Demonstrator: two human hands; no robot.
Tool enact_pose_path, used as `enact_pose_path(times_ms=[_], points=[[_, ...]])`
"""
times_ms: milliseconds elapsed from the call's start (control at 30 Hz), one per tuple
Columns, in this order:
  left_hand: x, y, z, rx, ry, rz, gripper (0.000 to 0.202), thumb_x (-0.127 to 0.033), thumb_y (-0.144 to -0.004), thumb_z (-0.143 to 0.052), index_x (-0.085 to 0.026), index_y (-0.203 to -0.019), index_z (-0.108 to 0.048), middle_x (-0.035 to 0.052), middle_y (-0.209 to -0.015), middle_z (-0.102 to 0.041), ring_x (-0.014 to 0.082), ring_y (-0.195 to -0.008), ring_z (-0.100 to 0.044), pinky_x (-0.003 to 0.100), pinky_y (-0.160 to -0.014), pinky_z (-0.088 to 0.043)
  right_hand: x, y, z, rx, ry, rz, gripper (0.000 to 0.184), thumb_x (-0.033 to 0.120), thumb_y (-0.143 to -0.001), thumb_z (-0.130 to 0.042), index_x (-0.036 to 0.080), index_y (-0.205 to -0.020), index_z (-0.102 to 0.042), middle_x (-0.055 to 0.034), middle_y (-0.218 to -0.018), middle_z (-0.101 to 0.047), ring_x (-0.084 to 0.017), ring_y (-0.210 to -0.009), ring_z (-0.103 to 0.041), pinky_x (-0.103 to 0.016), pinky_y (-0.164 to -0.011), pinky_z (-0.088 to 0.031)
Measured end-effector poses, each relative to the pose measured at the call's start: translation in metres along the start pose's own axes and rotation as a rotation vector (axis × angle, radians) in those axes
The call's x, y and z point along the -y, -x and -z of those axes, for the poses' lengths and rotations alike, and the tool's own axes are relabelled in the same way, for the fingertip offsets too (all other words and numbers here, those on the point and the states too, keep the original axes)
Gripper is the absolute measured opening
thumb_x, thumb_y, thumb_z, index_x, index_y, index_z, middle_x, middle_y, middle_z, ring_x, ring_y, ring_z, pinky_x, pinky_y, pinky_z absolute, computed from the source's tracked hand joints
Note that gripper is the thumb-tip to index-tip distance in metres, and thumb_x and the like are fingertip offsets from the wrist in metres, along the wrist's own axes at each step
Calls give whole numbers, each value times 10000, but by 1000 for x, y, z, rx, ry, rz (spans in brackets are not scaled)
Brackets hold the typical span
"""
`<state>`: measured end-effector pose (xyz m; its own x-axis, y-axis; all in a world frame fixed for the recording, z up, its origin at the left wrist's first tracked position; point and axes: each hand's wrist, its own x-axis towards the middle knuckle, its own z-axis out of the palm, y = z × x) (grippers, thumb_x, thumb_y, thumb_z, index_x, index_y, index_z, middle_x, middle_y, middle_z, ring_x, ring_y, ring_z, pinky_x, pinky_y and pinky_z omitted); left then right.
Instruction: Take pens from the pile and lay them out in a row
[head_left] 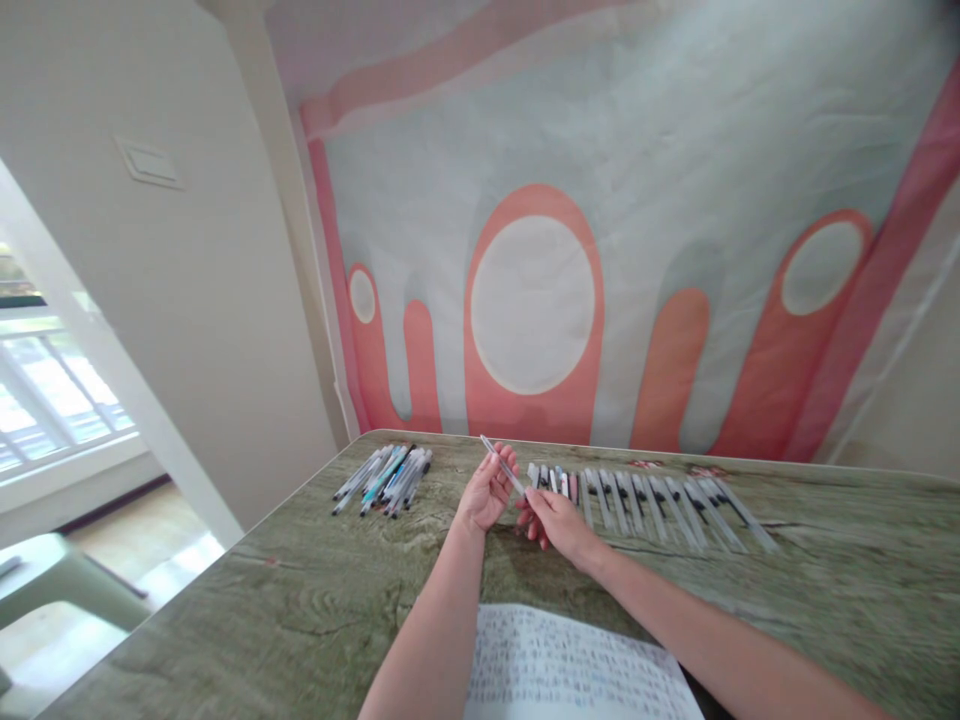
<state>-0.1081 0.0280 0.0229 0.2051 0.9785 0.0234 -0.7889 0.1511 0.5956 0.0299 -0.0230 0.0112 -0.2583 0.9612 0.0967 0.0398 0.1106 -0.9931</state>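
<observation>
A slim, pale pen (489, 447) is held slantwise above the table between both hands. My left hand (486, 494) has its palm turned up and its fingers curled around the pen's upper part. My right hand (556, 522) pinches the lower end between thumb and fingers. To the left lies a loose pile of pens (390, 480), mostly clear or white with dark ends and a few in light blue. Right of my hands, several clear pens (637, 505) lie side by side in a row, with shorter dark and pink pieces (568, 484) at its left end.
A sheet of paper covered in writing (574, 665) lies on the wood-patterned table (315, 610) below my forearms. Behind the far edge hangs a pink and grey patterned wall covering (532, 300). A pale green stool (67, 580) stands at lower left.
</observation>
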Motion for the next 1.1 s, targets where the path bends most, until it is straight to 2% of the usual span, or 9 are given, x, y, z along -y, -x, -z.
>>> enact_pose_path(times_ms=[67,267,467,633,967,1100], points=[[0,0,1,8,10,4,247,-143,-790,-494,-197,-1026,-540,19,-1008,-616,104,-951,-564,238,-864,-429,-1,0,0,-4,28,27,390,508,-782,-377,149,-776,-527,-8,-621,-582,-73,-425,-507,-152,-325,-334],[1,0,1,13,20,3,238,-137,-782,-504,-195,-1008,-548,11,-970,-630,100,-918,-577,242,-862,-432,-2,-1,3,-132,137,95,325,480,-713,-514,156,-683,-499,26,-542,-542,-61,-389,-466,-155,-347,-337],[0,1,0,5,20,10,236,-127,-779,-505,-198,-999,-550,11,-964,-632,102,-920,-577,250,-868,-429,1,0,0,-43,80,29,392,500,-793,-350,152,-799,-530,-17,-657,-588,-82,-425,-515,-158,-308,-328],[0,0,1,10,16,2,239,-133,-776,-511,-198,-1003,-550,11,-964,-633,104,-931,-573,253,-879,-421,-1,-1,3,-105,176,63,385,510,-770,-398,152,-743,-538,8,-559,-569,-76,-389,-496,-165,-344,-340],[0,1,-1,-49,-10,-9,243,-127,-761,-531,-196,-993,-554,9,-922,-646,96,-883,-592,236,-858,-434,1,-1,7,-188,224,141,328,488,-699,-529,163,-675,-501,25,-518,-543,-78,-383,-477,-186,-390,-374],[0,0,0,-77,-6,-15,235,-129,-758,-536,-195,-983,-556,9,-909,-649,95,-872,-597,229,-843,-443,3,0,4,-104,170,70,385,533,-734,-446,154,-740,-516,-9,-613,-592,-83,-411,-509,-169,-343,-356]])
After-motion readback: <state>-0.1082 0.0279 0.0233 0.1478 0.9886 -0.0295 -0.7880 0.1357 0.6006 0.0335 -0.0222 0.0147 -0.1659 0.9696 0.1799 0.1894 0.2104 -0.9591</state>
